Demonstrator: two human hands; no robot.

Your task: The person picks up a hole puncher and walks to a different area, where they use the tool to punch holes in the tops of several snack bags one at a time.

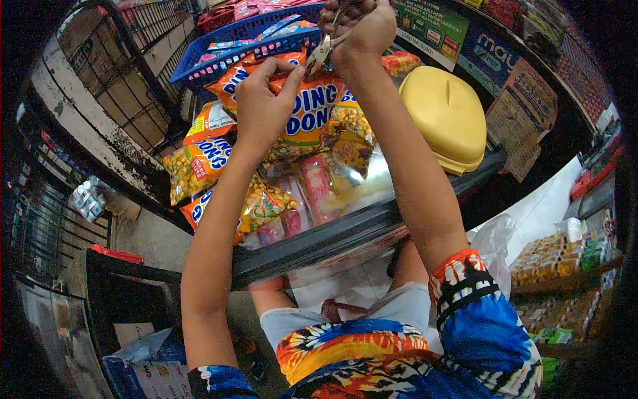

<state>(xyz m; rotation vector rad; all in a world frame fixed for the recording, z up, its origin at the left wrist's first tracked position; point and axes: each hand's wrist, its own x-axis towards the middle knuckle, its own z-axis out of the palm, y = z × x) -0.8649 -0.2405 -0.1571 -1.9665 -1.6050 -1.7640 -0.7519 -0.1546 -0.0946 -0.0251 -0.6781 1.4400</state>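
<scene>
My left hand [266, 100] pinches the top edge of an orange snack bag [312, 106] printed "DING DONG", with thumb and forefinger pressed together. Metal scissors [320, 53] are in my right hand [365, 30], whose fingers are closed round the handles. The blades point down at the bag's top edge, right beside my left fingertips. More snack bags of the same kind [206, 159] lie heaped around and under this one on a glass-topped counter [372, 179].
A blue plastic basket [189, 63] of packets stands behind the bags. To the right sits a yellow lidded container [442, 116]. The counter's dark front edge [319, 239] runs below my forearms. Metal grilles [126, 66] are at left, and shelves of packaged goods [558, 259] at lower right.
</scene>
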